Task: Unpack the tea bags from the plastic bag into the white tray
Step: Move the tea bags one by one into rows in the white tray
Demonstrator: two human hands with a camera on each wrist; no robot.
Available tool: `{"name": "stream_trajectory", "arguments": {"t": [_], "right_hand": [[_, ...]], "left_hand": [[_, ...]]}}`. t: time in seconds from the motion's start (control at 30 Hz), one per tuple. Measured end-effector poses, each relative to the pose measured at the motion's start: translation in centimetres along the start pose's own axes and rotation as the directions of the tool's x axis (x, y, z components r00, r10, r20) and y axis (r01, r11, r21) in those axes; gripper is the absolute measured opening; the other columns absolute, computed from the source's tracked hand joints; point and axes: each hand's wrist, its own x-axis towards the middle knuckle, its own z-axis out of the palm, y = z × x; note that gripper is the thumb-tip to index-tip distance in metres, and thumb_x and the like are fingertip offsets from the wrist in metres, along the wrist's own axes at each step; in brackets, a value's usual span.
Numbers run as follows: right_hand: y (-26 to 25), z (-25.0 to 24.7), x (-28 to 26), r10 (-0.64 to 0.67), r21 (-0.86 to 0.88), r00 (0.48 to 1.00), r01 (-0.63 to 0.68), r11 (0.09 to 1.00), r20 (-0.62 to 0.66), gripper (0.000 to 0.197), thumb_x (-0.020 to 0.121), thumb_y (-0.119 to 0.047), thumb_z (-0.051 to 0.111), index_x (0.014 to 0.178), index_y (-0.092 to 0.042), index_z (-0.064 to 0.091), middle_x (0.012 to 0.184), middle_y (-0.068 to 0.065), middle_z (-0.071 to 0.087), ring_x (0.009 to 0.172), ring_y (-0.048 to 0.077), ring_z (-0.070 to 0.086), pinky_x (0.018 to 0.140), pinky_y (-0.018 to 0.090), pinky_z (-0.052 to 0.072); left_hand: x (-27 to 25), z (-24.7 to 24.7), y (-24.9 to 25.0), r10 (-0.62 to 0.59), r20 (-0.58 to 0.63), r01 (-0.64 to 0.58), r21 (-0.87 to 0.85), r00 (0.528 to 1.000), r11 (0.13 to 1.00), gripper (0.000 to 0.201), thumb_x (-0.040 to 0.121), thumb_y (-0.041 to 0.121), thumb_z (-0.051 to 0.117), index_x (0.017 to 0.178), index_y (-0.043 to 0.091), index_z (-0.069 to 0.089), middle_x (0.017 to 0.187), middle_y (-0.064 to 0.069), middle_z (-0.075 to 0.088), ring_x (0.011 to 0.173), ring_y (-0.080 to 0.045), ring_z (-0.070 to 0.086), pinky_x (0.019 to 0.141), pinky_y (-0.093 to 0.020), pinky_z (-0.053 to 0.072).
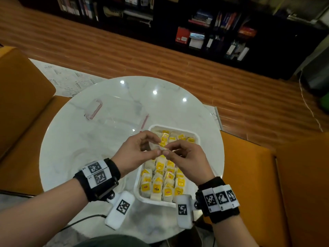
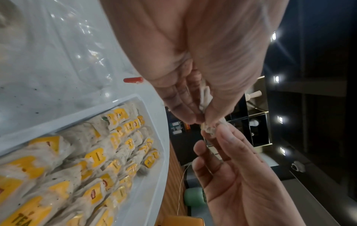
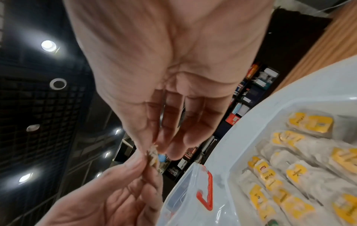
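Both hands pinch one tea bag (image 1: pixel 162 148) between them: left hand (image 1: pixel 135 154) from 9 o'clock, right hand (image 1: pixel 188 157) from 3. It hangs over the middle of the white tray (image 1: pixel 196 135), so the drop is straight down; the plastic bag (image 1: pixel 115 114) lies at 11 o'clock on the desk (image 1: pixel 71 139).

The round table (image 1: pixel 106 143) at centre frame is glossy white marble-look stone; the plastic bag (image 1: pixel 115 113) at its upper left is clear, shiny film; the white tray (image 1: pixel 137 186) is smooth plastic; the tea bags (image 1: pixel 165 180) are matt paper; the floor (image 1: pixel 160 56) across the top is wood.
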Motion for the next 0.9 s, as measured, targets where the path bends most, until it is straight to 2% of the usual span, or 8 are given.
{"name": "stream_trajectory", "arguments": {"t": [0.2, 0.33, 0.47, 0.57, 0.67, 0.77, 0.83, 0.9], "right_hand": [[-0.5, 0.0, -1.0, 0.064, 0.087, 0.988, -0.052, 0.995, -0.140, 0.004, 0.090, -0.012, 0.075, 0.092, -0.012, 0.072, 0.083, 0.004, 0.075, 0.076, 0.022, 0.073, 0.067, 0.028, 0.056], [-0.9, 0.0, -1.8, 0.109, 0.150, 0.979, -0.084, 0.985, -0.173, 0.019, 0.093, -0.009, 0.072, 0.110, -0.017, 0.068, 0.086, 0.010, 0.075, 0.077, 0.021, 0.074, 0.065, 0.020, 0.054], [-1.1, 0.0, -2.3, 0.108, 0.151, 0.981, -0.084, 0.985, -0.159, 0.027, 0.092, -0.008, 0.072, 0.115, -0.022, 0.067, 0.086, 0.012, 0.074, 0.081, 0.024, 0.074, 0.070, 0.025, 0.057], [-0.8, -0.2, -2.6, 0.114, 0.119, 0.974, -0.092, 0.989, -0.196, 0.028, 0.091, -0.010, 0.073, 0.113, -0.026, 0.067, 0.086, 0.011, 0.074, 0.080, 0.025, 0.073, 0.073, 0.034, 0.059], [-0.8, -0.5, -2.8, 0.137, 0.111, 0.961, -0.113, 0.987, -0.239, 0.028, 0.091, -0.009, 0.071, 0.112, -0.027, 0.067, 0.086, 0.011, 0.073, 0.078, 0.025, 0.072, 0.071, 0.037, 0.058], [-0.8, -0.6, -2.8, 0.159, 0.130, 0.960, -0.131, 0.983, -0.231, 0.031, 0.089, -0.003, 0.068, 0.111, -0.025, 0.067, 0.082, 0.012, 0.072, 0.072, 0.021, 0.069, 0.069, 0.034, 0.055], [-1.1, -0.3, -2.9, 0.161, 0.149, 0.966, -0.132, 0.980, -0.204, 0.030, 0.090, -0.004, 0.068, 0.112, -0.025, 0.068, 0.078, 0.008, 0.072, 0.071, 0.015, 0.067, 0.070, 0.031, 0.055], [-1.6, -0.1, -2.9, 0.155, 0.158, 0.970, -0.126, 0.979, -0.188, 0.026, 0.092, -0.011, 0.071, 0.113, -0.025, 0.067, 0.079, 0.005, 0.074, 0.071, 0.010, 0.068, 0.071, 0.027, 0.055]], "left_hand": [[-0.2, 0.4, 0.0, 0.017, 0.044, -0.019, 0.047, 0.999, 0.999, 0.057, 0.072, 0.010, 0.089, 0.115, 0.036, 0.063, 0.119, 0.007, 0.064, 0.094, -0.013, 0.066, 0.072, -0.028, 0.057], [-0.2, 1.1, 0.1, -0.028, -0.013, 0.027, -0.027, 1.000, 0.999, 0.035, 0.087, 0.004, 0.077, 0.114, 0.022, 0.063, 0.108, 0.000, 0.066, 0.087, -0.018, 0.067, 0.067, -0.028, 0.056], [0.0, 1.6, 0.4, -0.062, -0.008, 0.061, -0.069, 0.998, 0.996, 0.014, 0.097, 0.011, 0.067, 0.109, 0.018, 0.065, 0.085, 0.002, 0.067, 0.076, -0.018, 0.067, 0.063, -0.032, 0.054], [0.2, 2.1, 0.3, -0.067, -0.058, 0.064, -0.053, 0.996, 0.997, 0.016, 0.096, 0.017, 0.069, 0.108, 0.024, 0.063, 0.094, -0.001, 0.066, 0.083, -0.021, 0.066, 0.066, -0.032, 0.055], [0.1, 2.3, -0.2, 0.066, -0.135, -0.052, 0.103, 0.989, 0.993, 0.030, 0.087, 0.023, 0.080, 0.105, 0.030, 0.057, 0.107, 0.005, 0.063, 0.093, -0.014, 0.063, 0.072, -0.030, 0.056], [-0.2, 2.1, -0.3, 0.220, 0.058, -0.228, 0.252, 0.974, 0.940, 0.040, 0.077, 0.021, 0.083, 0.104, 0.041, 0.061, 0.114, 0.015, 0.058, 0.106, -0.011, 0.060, 0.078, -0.027, 0.055], [-0.4, 2.3, -0.5, 0.240, 0.193, -0.295, 0.339, 0.951, 0.893, 0.048, 0.076, 0.017, 0.083, 0.111, 0.043, 0.064, 0.118, 0.019, 0.058, 0.110, -0.008, 0.060, 0.079, -0.020, 0.054], [-0.5, 2.6, -0.7, 0.232, 0.182, -0.282, 0.337, 0.956, 0.898, 0.044, 0.082, 0.012, 0.081, 0.113, 0.039, 0.067, 0.113, 0.020, 0.063, 0.106, -0.004, 0.063, 0.077, -0.018, 0.055]]}}
